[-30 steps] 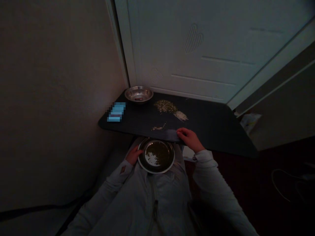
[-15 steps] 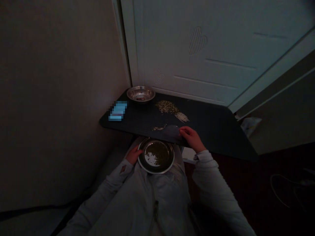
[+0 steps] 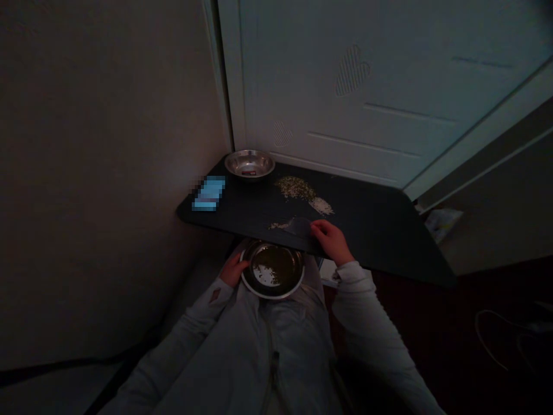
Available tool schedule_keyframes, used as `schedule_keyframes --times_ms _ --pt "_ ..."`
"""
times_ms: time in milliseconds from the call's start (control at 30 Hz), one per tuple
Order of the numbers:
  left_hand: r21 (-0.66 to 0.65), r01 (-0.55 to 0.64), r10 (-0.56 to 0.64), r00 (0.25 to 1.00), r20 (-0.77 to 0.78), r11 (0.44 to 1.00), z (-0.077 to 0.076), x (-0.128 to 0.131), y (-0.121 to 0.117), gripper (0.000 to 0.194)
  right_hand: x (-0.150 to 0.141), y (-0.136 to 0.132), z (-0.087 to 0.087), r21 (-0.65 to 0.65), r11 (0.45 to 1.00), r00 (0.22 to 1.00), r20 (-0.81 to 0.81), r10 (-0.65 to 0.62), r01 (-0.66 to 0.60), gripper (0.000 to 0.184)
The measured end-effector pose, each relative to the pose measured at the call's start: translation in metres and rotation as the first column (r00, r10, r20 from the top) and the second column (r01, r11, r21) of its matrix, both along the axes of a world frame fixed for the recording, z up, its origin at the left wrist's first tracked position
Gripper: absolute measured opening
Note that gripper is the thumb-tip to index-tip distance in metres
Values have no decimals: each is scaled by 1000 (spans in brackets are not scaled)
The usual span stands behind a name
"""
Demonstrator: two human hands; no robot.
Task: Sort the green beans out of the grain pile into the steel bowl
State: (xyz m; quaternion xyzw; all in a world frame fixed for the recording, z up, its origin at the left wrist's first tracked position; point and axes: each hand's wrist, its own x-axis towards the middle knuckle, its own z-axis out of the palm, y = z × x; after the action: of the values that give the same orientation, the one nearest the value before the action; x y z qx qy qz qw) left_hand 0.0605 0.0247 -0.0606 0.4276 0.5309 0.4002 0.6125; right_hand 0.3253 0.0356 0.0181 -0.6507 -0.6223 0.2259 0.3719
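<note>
My left hand [image 3: 233,270] grips the left rim of a metal bowl [image 3: 273,295] on my lap. Small dark green grains lie in the bowl, beside a bright patch on its bottom. Between the fingers of my right hand [image 3: 332,241] is a thin, see-through flat piece [image 3: 298,226], perhaps plastic, held low over the dark table [image 3: 380,230]. Its left edge meets a small strip of pale grains [image 3: 277,226] near the front edge. Further back lie a mixed green and pale grain pile [image 3: 295,188] and a whitish grain pile [image 3: 322,206].
A second metal bowl [image 3: 249,161] stands at the back left of the table. In front of it is a bright blue, pixelated rectangle [image 3: 210,193]. A white door [image 3: 302,86] rises behind, and a wall [image 3: 129,144] borders the left side.
My right hand has moved slightly left with the see-through piece, which now reaches the small strip of grains. My left hand still holds the lap bowl. The view has shifted slightly.
</note>
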Motion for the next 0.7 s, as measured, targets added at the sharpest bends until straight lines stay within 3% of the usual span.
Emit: schedule_keyframes --times_ms 367,700 --pt "-10 -104 104 994 22 995 -3 -1 1 44 -18 -1 2 -2 989 988 18 151 -151 24" --pt "15 -92 92 995 26 996 1 -2 1 41 -26 -1 9 -30 971 956 -185 226 -236 22"
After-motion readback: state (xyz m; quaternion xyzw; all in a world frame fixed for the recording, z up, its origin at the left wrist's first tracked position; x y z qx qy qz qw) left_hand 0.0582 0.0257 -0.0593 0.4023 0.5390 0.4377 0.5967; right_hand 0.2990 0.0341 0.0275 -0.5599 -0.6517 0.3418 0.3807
